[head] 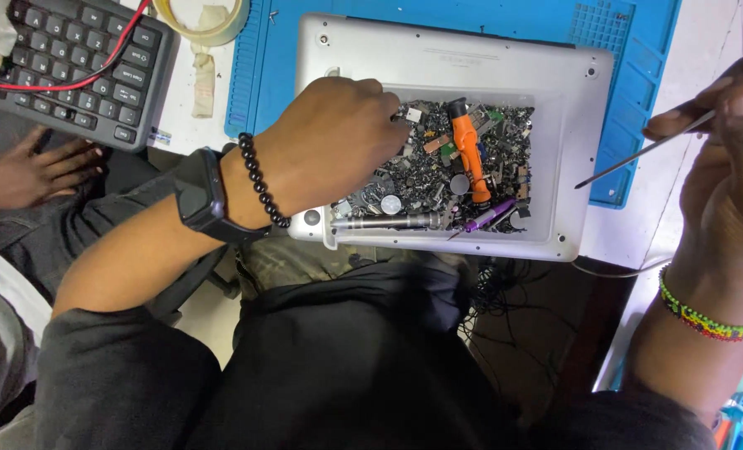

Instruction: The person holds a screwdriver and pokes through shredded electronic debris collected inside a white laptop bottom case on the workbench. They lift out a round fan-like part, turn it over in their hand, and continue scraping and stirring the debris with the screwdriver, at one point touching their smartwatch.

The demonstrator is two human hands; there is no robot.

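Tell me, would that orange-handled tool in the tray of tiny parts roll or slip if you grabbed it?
The orange-handled tool looks rigid, with ridges that probably aid grip. Being roundish, it might roll on a bare surface, but the loose small parts bedding it likely hold it still. The left hand digs nearby.

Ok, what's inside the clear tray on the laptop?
The clear tray holds small dark screws and parts, an orange screwdriver, a silver tool and a purple tool. The left hand covers its left end.

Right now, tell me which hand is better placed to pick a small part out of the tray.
Left. The left hand already has its fingers down among the small parts in the white tray. The right hand is off to the side of the tray, occupied holding a thin metal tool.
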